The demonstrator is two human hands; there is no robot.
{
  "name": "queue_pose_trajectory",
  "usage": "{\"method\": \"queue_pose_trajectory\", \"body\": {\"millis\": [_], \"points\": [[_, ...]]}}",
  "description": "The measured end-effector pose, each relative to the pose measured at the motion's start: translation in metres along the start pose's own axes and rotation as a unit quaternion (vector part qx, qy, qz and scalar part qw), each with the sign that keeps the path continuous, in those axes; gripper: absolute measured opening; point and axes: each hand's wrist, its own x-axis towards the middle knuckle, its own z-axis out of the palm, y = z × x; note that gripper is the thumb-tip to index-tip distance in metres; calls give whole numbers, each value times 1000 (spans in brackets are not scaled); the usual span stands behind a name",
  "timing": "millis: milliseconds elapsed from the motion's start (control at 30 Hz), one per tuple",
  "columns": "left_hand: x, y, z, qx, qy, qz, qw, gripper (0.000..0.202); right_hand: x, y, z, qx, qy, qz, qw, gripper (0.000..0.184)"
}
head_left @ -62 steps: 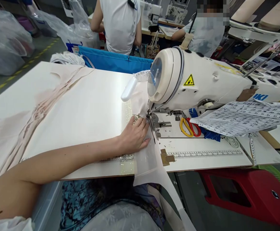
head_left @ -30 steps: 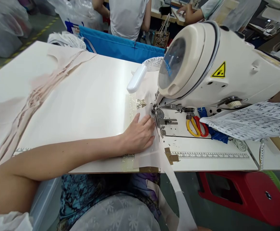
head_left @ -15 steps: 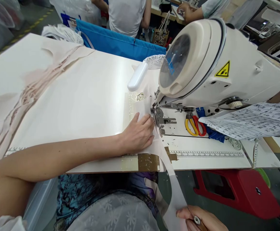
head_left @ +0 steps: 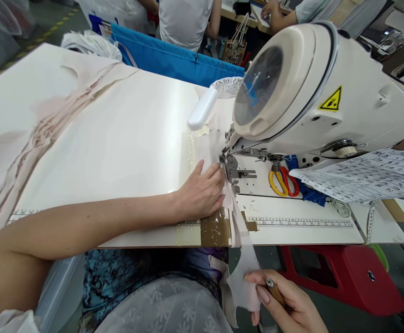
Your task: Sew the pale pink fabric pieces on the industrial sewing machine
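Note:
My left hand point(head_left: 202, 189) lies palm down with its thumb apart, pressing pale pink cloth point(head_left: 208, 143) onto the bed beside the presser foot of the white sewing machine point(head_left: 288, 83). From there a narrow length of the cloth runs over the front table edge and down to my right hand point(head_left: 285, 300). That hand is closed around the wooden handle of an awl point(head_left: 274, 291), whose thin metal spike points up and left. The loose cloth end point(head_left: 245, 282) lies at its fingertips; whether it is pinched there, I cannot tell.
Yellow and red scissors point(head_left: 278, 182) lie under the machine arm near a printed sheet point(head_left: 368, 173). A white handle-shaped piece point(head_left: 202, 108) rests behind the cloth. Bunched pink fabric point(head_left: 45, 132) covers the table's left. A red stool point(head_left: 354, 273) stands below; other people sit beyond the blue cloth bin point(head_left: 174, 53).
The cloth has fed farther toward the machine, uncovering brown tape beside my left hand. My right hand has come up and slightly left with the awl. The view has shifted slightly.

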Motion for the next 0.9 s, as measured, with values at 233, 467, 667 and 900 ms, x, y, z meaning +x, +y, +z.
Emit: {"method": "queue_pose_trajectory", "body": {"millis": [233, 467, 667, 900], "points": [[3, -1, 1, -6, 21, -2, 1000, 44, 17, -2, 9, 7, -11, -44, 999, 34], [10, -7, 3, 19, 20, -5, 1000, 37, 26, -3, 29, 165, 29, -7, 986, 29], [13, -14, -3, 46, 20, -9, 999, 42, 34, 4, 70, 420, 99, 50, 901, 33], [7, -15, -6, 38, 21, -2, 999, 37, 36, 7, 79, 536, 80, 137, 829, 40]]}}
